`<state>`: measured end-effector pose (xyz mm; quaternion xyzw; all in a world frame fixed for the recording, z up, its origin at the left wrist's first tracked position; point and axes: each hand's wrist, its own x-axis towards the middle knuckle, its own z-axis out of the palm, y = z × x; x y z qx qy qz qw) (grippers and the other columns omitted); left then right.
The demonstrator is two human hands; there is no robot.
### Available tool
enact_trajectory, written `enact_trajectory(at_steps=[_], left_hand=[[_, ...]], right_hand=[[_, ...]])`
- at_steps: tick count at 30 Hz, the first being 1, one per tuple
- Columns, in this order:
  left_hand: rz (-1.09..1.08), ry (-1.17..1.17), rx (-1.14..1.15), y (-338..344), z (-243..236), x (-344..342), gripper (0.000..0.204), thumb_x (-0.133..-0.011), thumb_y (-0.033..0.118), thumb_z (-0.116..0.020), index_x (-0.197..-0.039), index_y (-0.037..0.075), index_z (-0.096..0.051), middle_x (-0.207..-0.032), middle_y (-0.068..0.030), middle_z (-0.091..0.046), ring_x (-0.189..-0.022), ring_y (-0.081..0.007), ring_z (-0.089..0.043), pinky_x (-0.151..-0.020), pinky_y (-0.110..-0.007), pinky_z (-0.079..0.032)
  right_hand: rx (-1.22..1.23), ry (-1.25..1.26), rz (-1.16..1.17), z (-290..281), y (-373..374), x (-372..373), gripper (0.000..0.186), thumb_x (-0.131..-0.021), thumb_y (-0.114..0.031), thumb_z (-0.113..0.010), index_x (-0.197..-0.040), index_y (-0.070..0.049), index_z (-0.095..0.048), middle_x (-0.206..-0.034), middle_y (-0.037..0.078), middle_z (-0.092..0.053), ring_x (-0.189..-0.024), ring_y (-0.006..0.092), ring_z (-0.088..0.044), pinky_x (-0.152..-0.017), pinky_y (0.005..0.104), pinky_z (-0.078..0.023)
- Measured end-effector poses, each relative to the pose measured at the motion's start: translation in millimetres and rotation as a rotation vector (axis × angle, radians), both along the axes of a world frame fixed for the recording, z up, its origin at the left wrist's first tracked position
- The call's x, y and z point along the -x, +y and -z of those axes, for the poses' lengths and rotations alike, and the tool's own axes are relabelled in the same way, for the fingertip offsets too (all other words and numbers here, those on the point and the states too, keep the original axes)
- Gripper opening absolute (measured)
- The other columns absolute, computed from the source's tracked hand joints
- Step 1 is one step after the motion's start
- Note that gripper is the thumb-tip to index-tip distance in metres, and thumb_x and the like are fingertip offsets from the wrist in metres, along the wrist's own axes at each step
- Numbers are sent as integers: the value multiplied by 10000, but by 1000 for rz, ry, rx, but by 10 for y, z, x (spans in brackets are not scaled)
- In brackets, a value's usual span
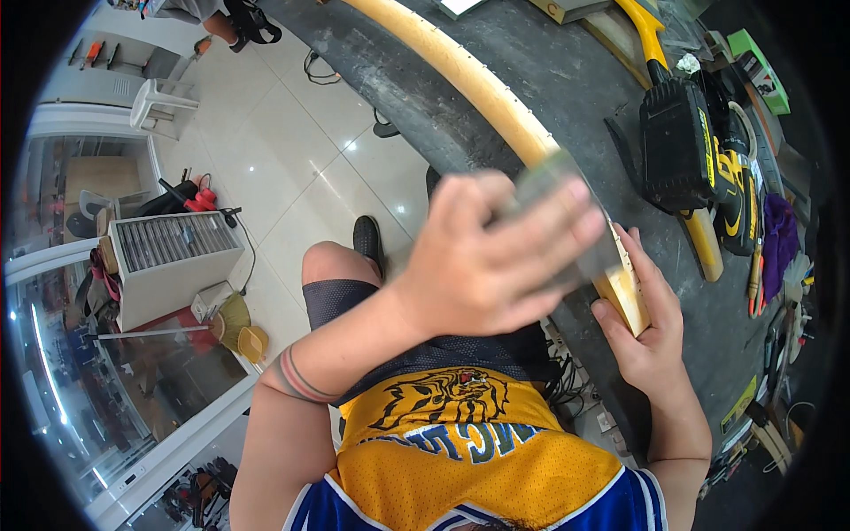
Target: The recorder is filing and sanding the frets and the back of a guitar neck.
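Here's your broad dark grey worktop [567, 97] on the right, spreading up past the top edge of the view, and along its near side lies your long, narrow, pale yellow wooden strip [478, 87]. Look at its line: the long axis comes down from upper left to lower right, bowed in this wide lens, the near end pointing down between your right thumb and fingers. The far end you can't see, cut off at the top, and a stretch of the middle is lost under your left hand. Beyond it on the worktop sits a bulky black-and-yellow power tool [677, 146], well clear of both hands.

Now your left hand [496, 257], softened by blur, reaches across with fingers partly bent, closed over a small grey-green block [547, 180]. That block is smeared and mostly covered; it sits right over the strip, though whether they touch you cannot tell. Your right hand [651, 341], lower and farther right, apart from the left, is clamped on the strip's near end, thumb one side, fingers the other. And smallest of all, tiny dark pin-like bits [529, 111] dot the strip's far edge.
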<state>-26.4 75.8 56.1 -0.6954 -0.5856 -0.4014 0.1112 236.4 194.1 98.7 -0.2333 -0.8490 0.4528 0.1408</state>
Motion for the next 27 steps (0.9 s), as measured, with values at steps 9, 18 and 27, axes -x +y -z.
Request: enact_trajectory(at_steps=[9,18,27], left_hand=[[9,-45,11,54,60,119,619,-811,212,-858,-1426,156,-898,-1537,-74,-806,-1165,-293,-642,-1091,-445,-470],[-96,-13,3,103,21,293,611,-822,275,-874,-1425,181,-898,-1518,-72,-824,-1093,-285,-689,-1085,-444,-474],[-109,39,-29,114,-173,460,584,-811,153,-816,-1390,134,-890,-1492,-71,-836,-1086,-263,-693,-1076,-466,-454]], right_hand=[[0,7,-7,6,9,22,817,-970,-9,-749,-1750,42,-510,-1764,233,-622,-1610,423,-631,-1457,651,-248],[-40,3,-22,-45,-8,46,802,-982,22,-733,-1754,14,-514,-1774,217,-614,-1601,430,-634,-1448,650,-286],[-141,35,-46,-42,-108,74,835,-970,145,-701,-1769,-2,-505,-1777,258,-591,-1635,441,-595,-1409,608,-393]])
